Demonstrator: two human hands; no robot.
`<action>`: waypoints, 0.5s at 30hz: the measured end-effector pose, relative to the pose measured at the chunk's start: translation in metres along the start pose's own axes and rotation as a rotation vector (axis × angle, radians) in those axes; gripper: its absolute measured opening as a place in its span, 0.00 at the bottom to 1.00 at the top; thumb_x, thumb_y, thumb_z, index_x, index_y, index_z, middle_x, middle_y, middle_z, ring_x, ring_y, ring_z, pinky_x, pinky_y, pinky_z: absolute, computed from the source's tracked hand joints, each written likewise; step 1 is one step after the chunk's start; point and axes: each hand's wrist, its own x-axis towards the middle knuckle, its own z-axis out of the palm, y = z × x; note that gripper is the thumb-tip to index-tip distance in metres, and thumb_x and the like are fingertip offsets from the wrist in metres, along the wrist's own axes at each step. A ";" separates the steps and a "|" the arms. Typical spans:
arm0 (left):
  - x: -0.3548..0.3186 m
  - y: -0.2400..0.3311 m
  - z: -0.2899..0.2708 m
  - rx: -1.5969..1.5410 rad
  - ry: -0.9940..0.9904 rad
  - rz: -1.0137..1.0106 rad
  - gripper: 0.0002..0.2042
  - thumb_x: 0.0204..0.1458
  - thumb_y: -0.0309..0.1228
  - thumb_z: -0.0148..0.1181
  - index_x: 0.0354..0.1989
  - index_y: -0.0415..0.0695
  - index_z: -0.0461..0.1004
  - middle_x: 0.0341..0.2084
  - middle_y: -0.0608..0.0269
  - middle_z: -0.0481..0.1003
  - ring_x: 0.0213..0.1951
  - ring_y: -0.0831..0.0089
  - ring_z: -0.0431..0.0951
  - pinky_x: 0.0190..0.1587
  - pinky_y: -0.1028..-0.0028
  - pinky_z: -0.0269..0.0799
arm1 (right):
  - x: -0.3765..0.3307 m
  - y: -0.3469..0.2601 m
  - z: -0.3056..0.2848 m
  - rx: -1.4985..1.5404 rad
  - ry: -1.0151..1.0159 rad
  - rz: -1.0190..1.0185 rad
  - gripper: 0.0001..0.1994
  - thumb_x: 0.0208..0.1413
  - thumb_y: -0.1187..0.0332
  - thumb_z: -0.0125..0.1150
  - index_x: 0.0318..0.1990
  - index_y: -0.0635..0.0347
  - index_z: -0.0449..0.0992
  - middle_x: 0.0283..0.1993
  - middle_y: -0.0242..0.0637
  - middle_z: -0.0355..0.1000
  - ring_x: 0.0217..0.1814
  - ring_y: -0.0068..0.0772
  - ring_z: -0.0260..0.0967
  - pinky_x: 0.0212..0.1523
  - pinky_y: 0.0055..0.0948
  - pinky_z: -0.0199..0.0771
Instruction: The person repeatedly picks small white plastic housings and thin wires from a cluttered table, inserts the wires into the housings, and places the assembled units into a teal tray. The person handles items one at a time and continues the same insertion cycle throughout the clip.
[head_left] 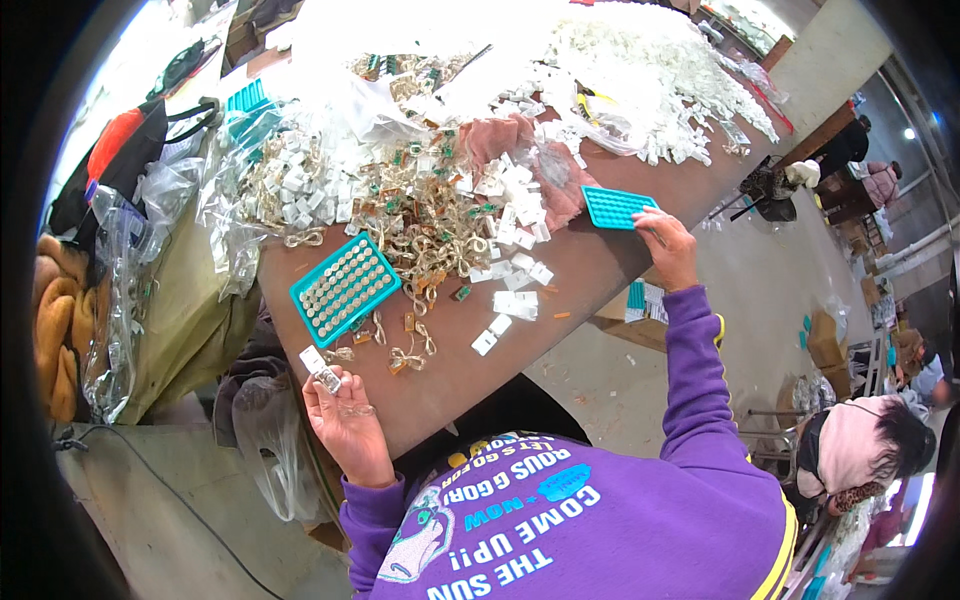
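My left hand (347, 425), at the table's near left edge, is closed on a small white plastic housing (318, 368); a thin pale wire loops by its palm. To the right, my right hand (668, 245) pinches the corner of a turquoise pocketed tray (612, 207) whose pockets look bare. Beyond my left hand lies a second turquoise tray (362, 258), filled with rows of round silvery discs. Beside it is a heap of coiled pale wires (425, 235) with small green and brown circuit boards. Loose white plastic housings (515, 303) lie scattered between my hands.
A large pile of white plastic parts (650, 85) covers the far right of the brown table (470, 372). A pink cloth (545, 165) and yellow-handled pliers (592, 97) lie nearer the middle. Plastic bags (130, 270) hang at left. Other people (860, 440) are at the right.
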 end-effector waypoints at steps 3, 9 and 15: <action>0.001 -0.001 0.000 -0.014 0.004 0.007 0.10 0.63 0.30 0.54 0.49 0.44 0.66 0.43 0.55 0.75 0.41 0.71 0.76 0.47 0.70 0.74 | -0.014 0.015 -0.013 0.108 -0.132 0.002 0.04 0.50 0.77 0.64 0.32 0.56 0.79 0.40 0.30 0.81 0.61 0.42 0.69 0.61 0.43 0.64; 0.004 -0.003 -0.003 -0.084 -0.045 0.003 0.09 0.62 0.30 0.54 0.48 0.42 0.67 0.42 0.54 0.75 0.41 0.70 0.76 0.47 0.69 0.74 | -0.027 0.025 -0.011 0.273 -0.292 0.029 0.05 0.53 0.80 0.59 0.32 0.57 0.78 0.44 0.33 0.80 0.66 0.44 0.64 0.66 0.46 0.55; 0.001 -0.004 -0.001 -0.053 -0.024 0.034 0.09 0.62 0.29 0.54 0.48 0.40 0.67 0.41 0.51 0.75 0.41 0.68 0.77 0.47 0.69 0.75 | -0.023 0.013 0.014 0.235 -0.414 -0.109 0.07 0.52 0.82 0.57 0.33 0.59 0.77 0.48 0.35 0.79 0.68 0.45 0.63 0.69 0.46 0.51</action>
